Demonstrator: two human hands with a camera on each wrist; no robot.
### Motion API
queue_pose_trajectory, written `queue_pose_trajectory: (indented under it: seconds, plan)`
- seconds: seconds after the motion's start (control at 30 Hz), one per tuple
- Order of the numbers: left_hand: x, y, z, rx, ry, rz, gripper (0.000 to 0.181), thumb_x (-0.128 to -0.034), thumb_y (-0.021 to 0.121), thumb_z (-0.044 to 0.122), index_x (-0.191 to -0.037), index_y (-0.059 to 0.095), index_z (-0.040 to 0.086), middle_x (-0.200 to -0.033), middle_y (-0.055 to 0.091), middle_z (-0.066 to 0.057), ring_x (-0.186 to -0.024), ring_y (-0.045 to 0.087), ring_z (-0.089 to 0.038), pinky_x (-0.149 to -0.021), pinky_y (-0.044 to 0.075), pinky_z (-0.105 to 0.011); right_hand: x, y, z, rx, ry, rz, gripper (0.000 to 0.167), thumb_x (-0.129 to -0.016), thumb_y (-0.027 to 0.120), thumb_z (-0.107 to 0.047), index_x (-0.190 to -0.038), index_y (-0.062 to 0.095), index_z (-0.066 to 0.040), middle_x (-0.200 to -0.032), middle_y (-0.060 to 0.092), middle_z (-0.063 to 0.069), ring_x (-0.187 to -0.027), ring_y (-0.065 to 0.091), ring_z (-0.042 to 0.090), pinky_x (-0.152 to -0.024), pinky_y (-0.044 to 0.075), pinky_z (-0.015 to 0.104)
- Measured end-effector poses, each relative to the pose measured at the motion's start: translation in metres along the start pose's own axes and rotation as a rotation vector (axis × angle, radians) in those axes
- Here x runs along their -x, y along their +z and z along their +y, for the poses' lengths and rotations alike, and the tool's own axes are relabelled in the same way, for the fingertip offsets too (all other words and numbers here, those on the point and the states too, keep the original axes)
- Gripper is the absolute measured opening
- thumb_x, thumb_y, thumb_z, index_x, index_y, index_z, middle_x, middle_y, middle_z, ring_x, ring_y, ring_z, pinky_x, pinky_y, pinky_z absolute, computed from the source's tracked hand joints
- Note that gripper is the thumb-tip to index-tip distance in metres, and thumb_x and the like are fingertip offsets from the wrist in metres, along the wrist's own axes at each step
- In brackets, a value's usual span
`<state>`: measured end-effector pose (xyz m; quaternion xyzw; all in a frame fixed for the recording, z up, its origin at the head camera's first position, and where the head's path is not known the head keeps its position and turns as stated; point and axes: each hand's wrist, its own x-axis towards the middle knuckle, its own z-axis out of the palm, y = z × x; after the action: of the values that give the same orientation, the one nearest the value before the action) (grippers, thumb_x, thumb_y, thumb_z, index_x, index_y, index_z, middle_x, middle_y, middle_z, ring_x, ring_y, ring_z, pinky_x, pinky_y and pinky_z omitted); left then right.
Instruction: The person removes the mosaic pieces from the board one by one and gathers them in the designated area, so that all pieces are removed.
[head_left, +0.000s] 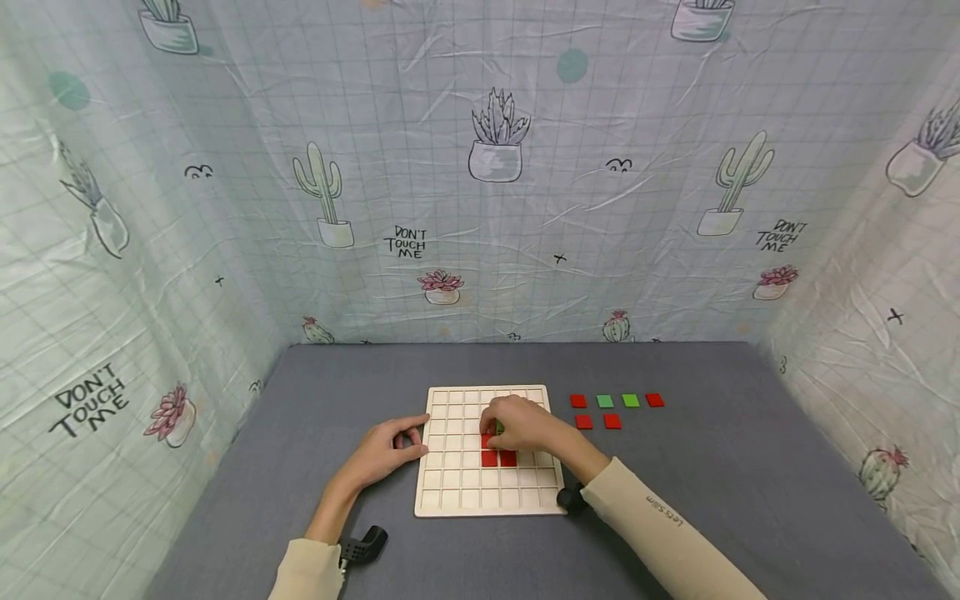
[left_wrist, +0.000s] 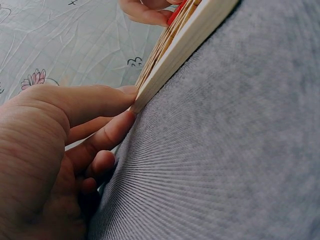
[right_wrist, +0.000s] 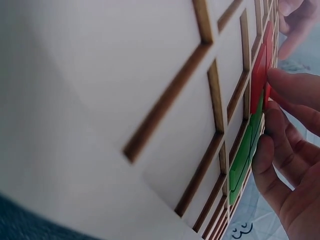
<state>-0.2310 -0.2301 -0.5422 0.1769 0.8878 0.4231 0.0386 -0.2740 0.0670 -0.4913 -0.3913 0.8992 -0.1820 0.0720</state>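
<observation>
The left hand (head_left: 381,452) pinches the left edge of the pale gridded board (head_left: 450,504); in the left wrist view its thumb (left_wrist: 107,102) lies on the board's edge (left_wrist: 172,55) with a fingertip just below. Over the middle of the board, the right hand (head_left: 521,423) holds its thumb and fingers around a red tile (head_left: 486,442). Two more red tiles (head_left: 489,459) (head_left: 508,459) lie side by side in cells nearer the front. Green tiles (right_wrist: 241,162) sit under the right fingers (right_wrist: 292,145) in the right wrist view, beside a red tile (right_wrist: 258,75); the fingers partly hide the tiles.
Right of the board, loose red tiles (head_left: 583,422) and two green tiles (head_left: 604,402) (head_left: 631,401) lie in two rows on the grey table (head_left: 337,375). Cactus-printed cloth (head_left: 375,167) hangs behind and on both sides. Each wrist carries a black device (head_left: 363,546).
</observation>
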Motion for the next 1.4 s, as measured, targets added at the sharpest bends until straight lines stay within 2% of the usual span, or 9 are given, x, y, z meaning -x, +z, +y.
queue_pose_trajectory:
  seconds: [0.43, 0.77, 1.17, 1.4]
  plan:
    - [0.0005, -0.0002, 0.0015, -0.001, 0.013, 0.012, 0.053, -0.0971, 0.074, 0.026, -0.146, 0.060, 0.010, -0.094, 0.068, 0.006, -0.061, 0.048, -0.006, -0.062, 0.042, -0.024, 0.0004, 0.0015, 0.0015, 0.011, 0.000, 0.001, 0.010, -0.090, 0.081, -0.022, -0.096, 0.073, -0.022, -0.092, 0.066, -0.009, -0.083, 0.059, 0.007, -0.073, 0.047, 0.023]
    - [-0.0005, 0.0004, 0.0014, 0.005, -0.001, 0.020, 0.052, -0.0969, 0.074, 0.026, -0.145, 0.061, 0.011, -0.093, 0.068, 0.006, -0.061, 0.049, -0.007, -0.061, 0.042, -0.024, 0.0001, -0.0001, 0.0008, 0.014, -0.004, 0.007, 0.009, -0.090, 0.079, -0.020, -0.096, 0.073, -0.021, -0.092, 0.067, -0.006, -0.084, 0.061, 0.010, -0.071, 0.048, 0.025]
    - [-0.0002, 0.0013, 0.0005, 0.007, 0.004, 0.018, 0.052, -0.0970, 0.074, 0.026, -0.145, 0.061, 0.011, -0.094, 0.068, 0.006, -0.061, 0.049, -0.007, -0.061, 0.042, -0.024, 0.0002, -0.0010, -0.0013, 0.033, 0.013, -0.013, 0.012, -0.090, 0.079, -0.019, -0.097, 0.071, -0.023, -0.089, 0.067, -0.010, -0.083, 0.061, 0.008, -0.071, 0.048, 0.025]
    - [-0.0004, 0.0010, 0.0002, 0.015, 0.002, 0.022, 0.052, -0.0969, 0.074, 0.026, -0.145, 0.061, 0.010, -0.093, 0.068, 0.005, -0.061, 0.049, -0.007, -0.061, 0.042, -0.024, 0.0017, -0.0027, -0.0019, 0.012, 0.005, -0.031, 0.017, -0.090, 0.078, -0.018, -0.106, 0.074, -0.023, -0.094, 0.069, -0.008, -0.083, 0.062, 0.009, -0.069, 0.048, 0.026]
